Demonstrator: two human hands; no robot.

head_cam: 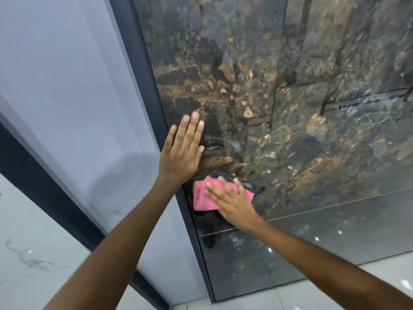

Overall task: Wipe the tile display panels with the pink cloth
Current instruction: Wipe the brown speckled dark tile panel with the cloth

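- Pink cloth [206,196]: crumpled, pinned flat against the dark marbled tile panel [290,108] under the right hand [232,201], just below the left hand.
- Right hand: fingers straight and spread, pressing the cloth — no curl round it.
- Left hand [182,151]: open, fingers straight and together, palm flat on the panel at its left edge.
- Dark frame strip [143,63]: directly left of the left hand; pale panel [67,86] beyond it.

I see my left hand [181,153] and right hand [232,201] bare, both forearms uncovered, no sleeves reaching into view.
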